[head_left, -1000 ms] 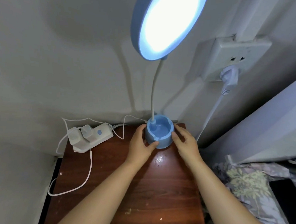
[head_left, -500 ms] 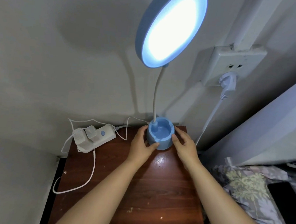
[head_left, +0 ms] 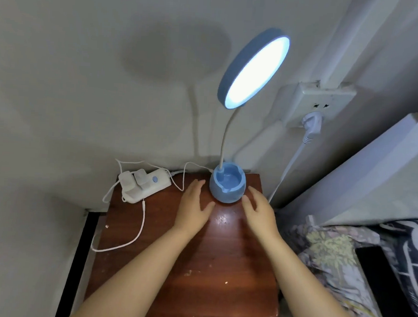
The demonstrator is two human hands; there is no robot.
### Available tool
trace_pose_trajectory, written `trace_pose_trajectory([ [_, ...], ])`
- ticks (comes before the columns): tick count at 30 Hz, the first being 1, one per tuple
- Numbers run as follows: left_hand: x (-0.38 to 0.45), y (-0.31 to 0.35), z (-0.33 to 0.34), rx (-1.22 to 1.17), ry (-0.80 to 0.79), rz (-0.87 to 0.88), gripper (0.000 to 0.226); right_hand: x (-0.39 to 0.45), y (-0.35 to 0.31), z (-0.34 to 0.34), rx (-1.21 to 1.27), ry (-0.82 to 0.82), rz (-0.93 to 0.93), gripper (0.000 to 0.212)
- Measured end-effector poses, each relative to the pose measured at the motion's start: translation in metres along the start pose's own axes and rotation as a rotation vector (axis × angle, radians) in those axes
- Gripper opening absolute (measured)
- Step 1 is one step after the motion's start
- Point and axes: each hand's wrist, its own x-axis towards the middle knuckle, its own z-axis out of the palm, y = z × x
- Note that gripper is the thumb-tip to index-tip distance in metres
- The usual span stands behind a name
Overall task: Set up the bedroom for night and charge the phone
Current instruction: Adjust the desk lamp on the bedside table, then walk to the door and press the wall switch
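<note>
A blue desk lamp stands lit at the back of the wooden nightstand; its round head glows above a cup-shaped base. My left hand hovers just left of the base, fingers relaxed and apart from it. My right hand hovers just right of the base, also holding nothing. A black phone lies on the patterned bedding at the right. A white power strip with two chargers sits at the back left, and a white charging cable loops from it over the nightstand.
A wall socket holds a white plug whose cord runs down behind the nightstand. Floral bedding borders the nightstand's right side. A dark gap lies between the nightstand and the left wall.
Both hands have let go of the lamp base and drawn back a little. The view has pulled back, so the lamp head sits lower in the frame.
</note>
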Motion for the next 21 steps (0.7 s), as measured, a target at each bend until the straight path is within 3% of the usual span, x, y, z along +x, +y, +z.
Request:
trace_pose_trajectory([
  [6,-0.088,-0.009,-0.049,0.167,-0.064,0.069,0.042,-0.092,-0.019,-0.006,-0.318,-0.16,-0.19,0.042],
  [13,-0.22,-0.04,-0.085,0.177,-0.226,-0.147,0.04,-0.179,-0.028,-0.005,-0.65,-0.519,-0.348,0.046],
  [15,-0.25,-0.041,-0.097,0.147,-0.167,-0.235,0.044,-0.184,-0.037,-0.001,-0.751,-0.638,-0.456,0.046],
  [18,-0.281,-0.034,-0.108,0.101,0.016,-0.319,0.069,-0.179,-0.064,0.013,-0.843,-0.803,-0.657,0.045],
  [21,-0.307,-0.019,-0.11,0.034,0.284,-0.444,0.043,-0.181,-0.099,0.034,-0.808,-0.955,-0.876,0.046],
])
